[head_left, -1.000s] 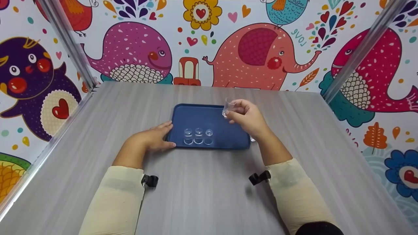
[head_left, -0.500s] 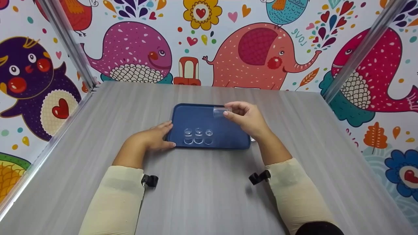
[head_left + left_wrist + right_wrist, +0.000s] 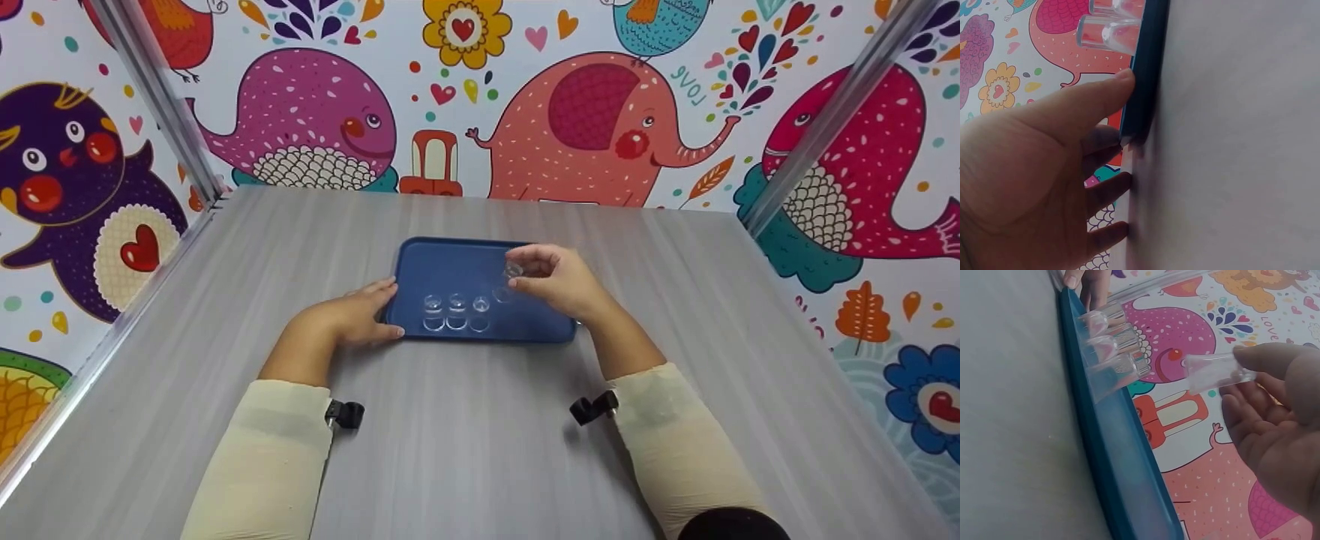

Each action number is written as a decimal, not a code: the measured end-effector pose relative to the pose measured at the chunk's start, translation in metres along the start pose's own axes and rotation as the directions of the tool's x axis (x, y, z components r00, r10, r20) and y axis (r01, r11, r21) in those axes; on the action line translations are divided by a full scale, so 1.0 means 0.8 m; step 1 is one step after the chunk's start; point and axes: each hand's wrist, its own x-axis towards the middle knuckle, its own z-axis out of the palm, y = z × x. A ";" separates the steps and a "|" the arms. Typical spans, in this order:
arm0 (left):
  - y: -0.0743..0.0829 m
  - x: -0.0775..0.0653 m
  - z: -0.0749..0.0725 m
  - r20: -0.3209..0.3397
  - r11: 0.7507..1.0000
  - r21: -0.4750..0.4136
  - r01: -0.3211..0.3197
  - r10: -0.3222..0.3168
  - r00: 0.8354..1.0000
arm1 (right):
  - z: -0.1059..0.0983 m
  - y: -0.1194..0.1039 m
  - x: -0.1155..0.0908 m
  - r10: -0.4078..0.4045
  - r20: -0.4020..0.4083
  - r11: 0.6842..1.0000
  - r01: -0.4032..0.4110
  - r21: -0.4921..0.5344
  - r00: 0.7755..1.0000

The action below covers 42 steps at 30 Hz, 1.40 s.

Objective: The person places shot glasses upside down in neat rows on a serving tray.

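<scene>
My right hand [image 3: 559, 281] holds a small clear shot glass [image 3: 502, 292] above the right half of a blue tray [image 3: 525, 322]. In the right wrist view the held glass [image 3: 1210, 371] has its wide mouth toward the tray and its narrow end between thumb and fingers. Three similar glasses [image 3: 456, 311] stand mouth down in a row near the tray's front edge, left of the middle. My left hand [image 3: 352, 315] rests against the tray's left side, fingers fairly straight, thumb [image 3: 1112, 90] touching the edge by the near corner.
The tray lies on a grey wood-grain table [image 3: 457, 435]. Behind it rises a wall [image 3: 465, 97] printed with cartoon animals, and metal posts [image 3: 817, 127] stand at the sides. A bit of something clear shows beside the right wrist at the tray's right edge, mostly hidden.
My right hand has turned the held glass from mouth up, through sideways, to mouth down, and lowered it toward the tray. The left hand and the three standing glasses stay put.
</scene>
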 end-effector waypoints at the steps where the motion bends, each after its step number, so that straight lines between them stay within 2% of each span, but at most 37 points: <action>1: 0.000 0.000 0.000 -0.001 1.000 0.001 -0.001 0.001 1.000 | 0.001 0.001 0.001 0.009 0.016 1.000 -0.008 -0.015 1.000; 12: 0.000 0.001 0.000 0.007 1.000 -0.001 0.004 -0.004 1.000 | 0.017 0.021 0.006 0.054 0.145 0.979 -0.023 -0.204 0.988; 24: -0.001 0.002 0.000 0.010 1.000 0.003 0.002 -0.002 1.000 | 0.023 0.033 0.008 0.072 0.199 0.969 -0.022 -0.245 0.977; 28: -0.001 0.002 0.000 0.012 1.000 0.006 0.005 -0.005 1.000 | 0.022 0.033 0.008 0.076 0.201 0.969 -0.024 -0.246 0.977; 32: 0.000 0.000 0.001 0.009 1.000 0.007 0.002 -0.002 1.000 | 0.014 0.031 0.005 0.070 0.193 0.979 -0.031 -0.202 0.979; 42: 0.001 0.002 0.001 0.005 1.000 0.001 0.018 -0.018 1.000 | -0.031 0.032 -0.014 0.092 0.087 0.985 -0.078 -0.152 0.992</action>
